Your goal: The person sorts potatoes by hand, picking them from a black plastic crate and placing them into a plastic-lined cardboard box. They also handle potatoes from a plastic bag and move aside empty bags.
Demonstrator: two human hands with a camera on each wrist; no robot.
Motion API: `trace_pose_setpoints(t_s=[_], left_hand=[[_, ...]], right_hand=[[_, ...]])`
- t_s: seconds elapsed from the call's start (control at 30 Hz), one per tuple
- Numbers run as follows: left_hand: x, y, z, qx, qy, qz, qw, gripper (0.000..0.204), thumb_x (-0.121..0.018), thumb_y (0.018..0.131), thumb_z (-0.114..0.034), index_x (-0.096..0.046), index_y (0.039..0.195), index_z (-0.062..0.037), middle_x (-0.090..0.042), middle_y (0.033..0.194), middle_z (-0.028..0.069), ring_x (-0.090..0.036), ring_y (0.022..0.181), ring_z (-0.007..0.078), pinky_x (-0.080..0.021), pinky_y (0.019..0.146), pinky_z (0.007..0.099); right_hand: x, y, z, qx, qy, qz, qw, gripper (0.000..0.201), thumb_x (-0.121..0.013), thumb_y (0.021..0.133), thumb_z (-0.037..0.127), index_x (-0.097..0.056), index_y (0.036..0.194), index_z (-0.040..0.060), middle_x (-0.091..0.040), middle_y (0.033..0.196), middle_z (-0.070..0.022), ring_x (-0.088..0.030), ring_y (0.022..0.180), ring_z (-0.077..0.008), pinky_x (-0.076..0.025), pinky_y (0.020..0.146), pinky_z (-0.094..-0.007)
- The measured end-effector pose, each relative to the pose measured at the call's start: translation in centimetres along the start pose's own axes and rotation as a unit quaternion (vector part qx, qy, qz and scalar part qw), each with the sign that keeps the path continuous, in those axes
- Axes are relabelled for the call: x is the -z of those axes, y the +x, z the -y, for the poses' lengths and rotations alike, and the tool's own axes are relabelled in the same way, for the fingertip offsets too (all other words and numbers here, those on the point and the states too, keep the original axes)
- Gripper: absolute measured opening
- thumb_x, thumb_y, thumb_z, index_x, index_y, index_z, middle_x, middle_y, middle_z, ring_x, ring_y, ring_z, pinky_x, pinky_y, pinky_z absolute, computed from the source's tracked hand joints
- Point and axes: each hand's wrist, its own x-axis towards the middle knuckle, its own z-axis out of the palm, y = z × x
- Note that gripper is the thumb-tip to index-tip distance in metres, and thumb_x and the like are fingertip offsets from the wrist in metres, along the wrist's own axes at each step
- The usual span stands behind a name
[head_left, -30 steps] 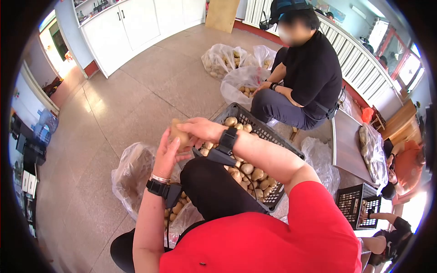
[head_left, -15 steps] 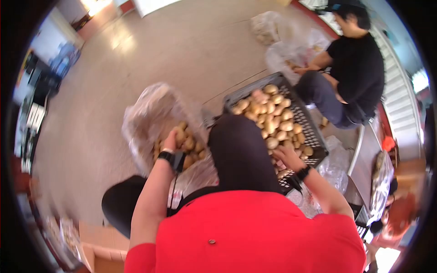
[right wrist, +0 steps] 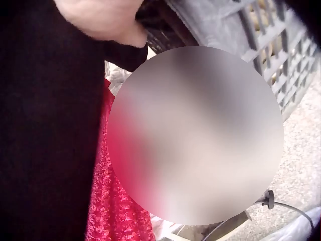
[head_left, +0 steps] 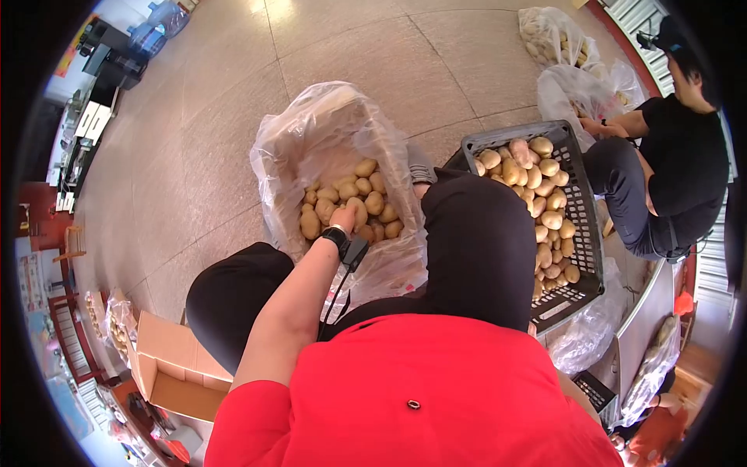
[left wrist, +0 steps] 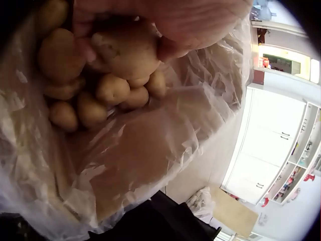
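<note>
My left hand (head_left: 342, 219) reaches into a box lined with clear plastic (head_left: 292, 148) and grips a potato (left wrist: 128, 50) between thumb and fingers. Below and around it in the box lie several other potatoes (head_left: 373, 203). The left wrist view has the hand across the top, with the held potato just over the others. My right hand (right wrist: 108, 20) is hidden in the head view; the right wrist view catches only part of it, against black trousers and close to the crate, its fingers out of sight.
A black plastic crate (head_left: 595, 233) of potatoes stands right of my knee. Beyond it a person in black (head_left: 685, 148) crouches by plastic bags of potatoes (head_left: 556, 39). An open cardboard box (head_left: 175, 342) sits at lower left. Crumpled clear plastic (head_left: 587, 335) lies near the crate.
A potato was between both hands a second ago. The left hand then went down into the lined box; the right went to the crate and has since left the head view. The head view has shifted.
</note>
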Motion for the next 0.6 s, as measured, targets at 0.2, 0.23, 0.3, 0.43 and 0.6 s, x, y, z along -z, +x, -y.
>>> trace_pose_setpoints(t_s=[0.2, 0.23, 0.3, 0.43, 0.6], left_hand=[[0.4, 0.1, -2.4, 0.081, -0.227, -0.047, 0.969, 0.037, -0.054, 0.083, -0.032, -0.052, 0.107, -0.0042, -0.057, 0.087, 0.0152, -0.058, 0.065, 0.0268, -0.051, 0.049, 0.0397], [0.6, 0.2, -2.7, 0.076, -0.224, -0.061, 0.970, 0.036, -0.054, 0.083, -0.032, -0.053, 0.103, -0.0025, -0.058, 0.084, 0.0152, -0.058, 0.062, 0.0266, -0.050, 0.047, 0.0384], [1.3, 0.5, -3.5, 0.069, -0.200, -0.061, 0.975, 0.036, -0.055, 0.083, -0.032, -0.054, 0.099, -0.0001, -0.058, 0.080, 0.0158, -0.058, 0.058, 0.0271, -0.049, 0.044, 0.0365], [2.2, 3.0, -3.2, 0.018, -0.161, -0.057, 0.985, 0.038, -0.056, 0.083, -0.032, -0.055, 0.088, 0.0055, -0.059, 0.074, 0.0185, -0.057, 0.047, 0.0285, -0.046, 0.037, 0.0331], [2.7, 6.3, -2.1, 0.043, -0.220, -0.042, 0.974, 0.038, -0.057, 0.083, -0.031, -0.054, 0.093, 0.0057, -0.059, 0.076, 0.0181, -0.056, 0.049, 0.0279, -0.046, 0.038, 0.0335]], right_hand=[[0.3, 1.2, 0.4, 0.028, -0.013, -0.008, 0.999, 0.039, -0.049, 0.085, 0.014, -0.045, 0.123, 0.0051, -0.061, 0.093, -0.0166, -0.062, 0.083, -0.0309, -0.049, 0.066, -0.0392], [0.4, 1.3, 0.4, 0.031, -0.015, -0.009, 0.999, 0.040, -0.049, 0.085, 0.014, -0.045, 0.123, 0.0052, -0.061, 0.093, -0.0165, -0.062, 0.083, -0.0309, -0.049, 0.066, -0.0393], [0.5, 1.6, 0.5, 0.038, -0.020, -0.013, 0.999, 0.040, -0.049, 0.085, 0.014, -0.045, 0.123, 0.0053, -0.061, 0.093, -0.0164, -0.062, 0.083, -0.0308, -0.049, 0.066, -0.0393], [1.2, 2.5, 0.7, 0.055, -0.031, -0.024, 0.998, 0.040, -0.048, 0.085, 0.014, -0.045, 0.123, 0.0056, -0.061, 0.092, -0.0162, -0.062, 0.083, -0.0306, -0.049, 0.066, -0.0394], [2.1, 3.3, 1.4, 0.077, -0.043, -0.035, 0.996, 0.040, -0.048, 0.085, 0.014, -0.045, 0.124, 0.0058, -0.060, 0.092, -0.0159, -0.062, 0.083, -0.0305, -0.049, 0.066, -0.0396]])
